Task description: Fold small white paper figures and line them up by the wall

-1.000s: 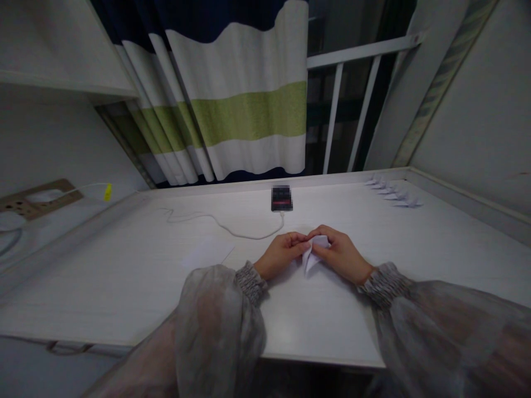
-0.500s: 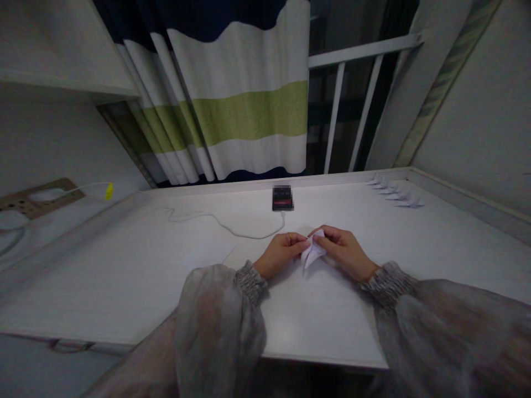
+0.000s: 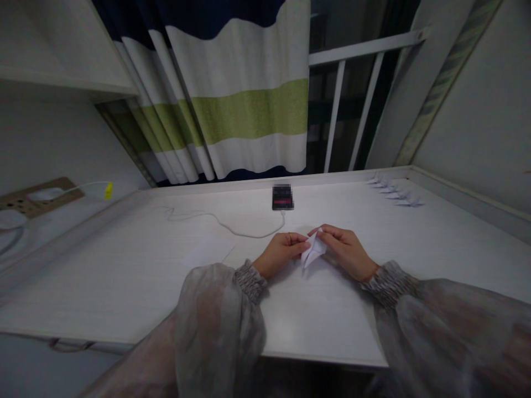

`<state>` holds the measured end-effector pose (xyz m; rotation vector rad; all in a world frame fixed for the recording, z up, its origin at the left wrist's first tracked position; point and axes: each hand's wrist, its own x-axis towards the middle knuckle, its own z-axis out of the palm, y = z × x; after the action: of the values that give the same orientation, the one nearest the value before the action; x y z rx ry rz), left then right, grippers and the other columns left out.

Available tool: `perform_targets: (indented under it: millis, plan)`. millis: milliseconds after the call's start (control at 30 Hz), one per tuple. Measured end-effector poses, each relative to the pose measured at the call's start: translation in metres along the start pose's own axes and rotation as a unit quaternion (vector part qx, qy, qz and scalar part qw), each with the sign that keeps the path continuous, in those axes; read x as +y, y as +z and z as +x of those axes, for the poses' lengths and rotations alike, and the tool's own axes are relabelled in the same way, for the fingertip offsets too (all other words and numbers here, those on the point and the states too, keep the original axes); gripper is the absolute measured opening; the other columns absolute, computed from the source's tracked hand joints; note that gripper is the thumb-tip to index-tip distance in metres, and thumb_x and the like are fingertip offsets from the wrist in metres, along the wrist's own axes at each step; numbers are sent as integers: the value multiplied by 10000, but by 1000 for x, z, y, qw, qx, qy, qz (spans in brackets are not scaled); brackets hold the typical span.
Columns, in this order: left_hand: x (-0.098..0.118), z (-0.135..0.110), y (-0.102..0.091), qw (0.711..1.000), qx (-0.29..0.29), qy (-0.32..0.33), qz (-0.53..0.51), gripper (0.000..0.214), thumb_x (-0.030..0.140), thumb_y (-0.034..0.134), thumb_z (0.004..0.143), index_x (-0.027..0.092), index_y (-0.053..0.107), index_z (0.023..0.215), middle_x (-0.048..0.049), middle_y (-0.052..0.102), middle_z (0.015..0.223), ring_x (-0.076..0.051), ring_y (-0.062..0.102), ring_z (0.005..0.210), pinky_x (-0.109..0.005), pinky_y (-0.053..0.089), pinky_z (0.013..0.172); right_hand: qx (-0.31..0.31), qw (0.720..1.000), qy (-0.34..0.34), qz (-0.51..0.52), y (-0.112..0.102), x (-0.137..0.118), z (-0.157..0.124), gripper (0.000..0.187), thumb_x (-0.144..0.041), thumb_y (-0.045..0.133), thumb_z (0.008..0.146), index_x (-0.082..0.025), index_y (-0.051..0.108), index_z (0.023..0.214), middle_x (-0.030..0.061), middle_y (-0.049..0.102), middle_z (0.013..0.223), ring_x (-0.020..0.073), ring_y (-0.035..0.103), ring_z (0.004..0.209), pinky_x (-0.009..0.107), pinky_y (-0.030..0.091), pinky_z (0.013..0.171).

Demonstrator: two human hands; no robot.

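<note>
Between my two hands, just above the white desk (image 3: 323,320), is a piece of folded white paper (image 3: 314,251) with pointed flaps hanging down. My left hand (image 3: 282,251) pinches its left side between thumb and fingers; a ring shows on one finger. At the upper right, my right hand (image 3: 346,250) is closed on the paper's top corner, its thumb on the near face. Some fingertips are hidden behind the paper. A flat white sheet (image 3: 207,250) lies on the desk to the left of my left hand.
A phone (image 3: 282,198) with a white cable (image 3: 232,229) attached lies beyond my hands. Several folded paper figures (image 3: 394,193) stand in a row at the back right. A power strip (image 3: 41,199) is at the left wall, and a striped curtain (image 3: 249,110) hangs behind the desk.
My right thumb and fingers have shifted slightly up to the paper's top corner, and more of its front face shows. My left hand keeps its pinch almost unmoved.
</note>
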<state>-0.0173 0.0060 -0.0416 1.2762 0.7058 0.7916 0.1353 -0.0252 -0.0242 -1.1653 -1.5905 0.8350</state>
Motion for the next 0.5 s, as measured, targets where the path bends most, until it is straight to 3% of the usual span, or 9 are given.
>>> perform_targets:
  millis: [500]
  plan:
    - [1,0,0,999,-21,-9,25,298,326,660,594,80,641,760,-3,550,585,-54,419,510,-205,294,524,34,998,-12,-51,-1,0,1,294,-317,386,764,-143,621,733,16,566,651,132,503,615,243,382,587]
